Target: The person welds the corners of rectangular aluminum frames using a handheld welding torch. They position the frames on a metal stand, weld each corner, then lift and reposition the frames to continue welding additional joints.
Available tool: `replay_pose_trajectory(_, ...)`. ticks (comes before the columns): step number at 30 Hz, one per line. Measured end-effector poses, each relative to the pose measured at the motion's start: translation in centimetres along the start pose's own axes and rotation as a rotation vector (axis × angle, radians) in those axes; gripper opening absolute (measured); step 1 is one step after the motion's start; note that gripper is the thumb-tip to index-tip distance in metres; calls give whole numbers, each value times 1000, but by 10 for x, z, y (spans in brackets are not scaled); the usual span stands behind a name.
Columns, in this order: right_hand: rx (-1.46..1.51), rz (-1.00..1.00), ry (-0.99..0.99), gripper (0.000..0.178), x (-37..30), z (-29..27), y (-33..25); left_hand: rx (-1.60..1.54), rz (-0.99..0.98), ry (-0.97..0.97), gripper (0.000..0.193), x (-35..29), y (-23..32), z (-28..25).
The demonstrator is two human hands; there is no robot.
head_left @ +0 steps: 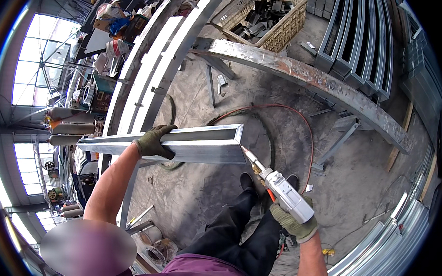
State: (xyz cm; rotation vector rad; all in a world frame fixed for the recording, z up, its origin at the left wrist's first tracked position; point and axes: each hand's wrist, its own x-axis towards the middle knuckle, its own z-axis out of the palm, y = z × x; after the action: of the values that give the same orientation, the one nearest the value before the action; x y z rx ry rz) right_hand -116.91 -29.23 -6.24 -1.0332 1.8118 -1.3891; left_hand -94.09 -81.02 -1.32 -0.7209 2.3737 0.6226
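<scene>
A long silvery metal frame (208,152) with a mitred end corner lies across the middle, its left part on the workbench rails. My left hand (155,141), in an olive-green work glove, is wrapped over the frame's edge. In my right hand (296,222), also gloved, is a white handheld welding gun (291,196), its body pointing up and to the left. The gun's narrow tip (245,150) is at the frame's end corner; whether it touches I cannot tell. My right fingers are partly hidden behind the gun.
Pale metal rails (149,85) run along the left, and a rusty steel beam (302,77) on legs crosses the back. A plastic crate (284,34) holds dark offcuts. A red hose (313,147) curves over the floor. Metal profiles (373,263) lie at right.
</scene>
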Motion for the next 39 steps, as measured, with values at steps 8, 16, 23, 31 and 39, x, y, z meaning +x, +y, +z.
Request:
replay_pose_trajectory(8, 227, 217, -10, 23, -12, 10, 11, -15, 57, 27, 115, 2, -6, 1)
replay_pose_trajectory(16, 167, 129, 110, 23, 2, 4, -13, 12, 21, 11, 115, 2, -4, 0)
replay_pose_trajectory(23, 221, 186, 68, 18, -7, 11, 0, 17, 10, 17, 116, 1, -2, 1)
replay_pose_trajectory(31, 49, 101, 39, 20, -7, 10, 2, -8, -8, 2, 114, 0, 2, -1)
replay_pose_trajectory(39, 30, 38, 57, 23, -4, 10, 3, -7, -3, -1, 113, 1, 7, -3)
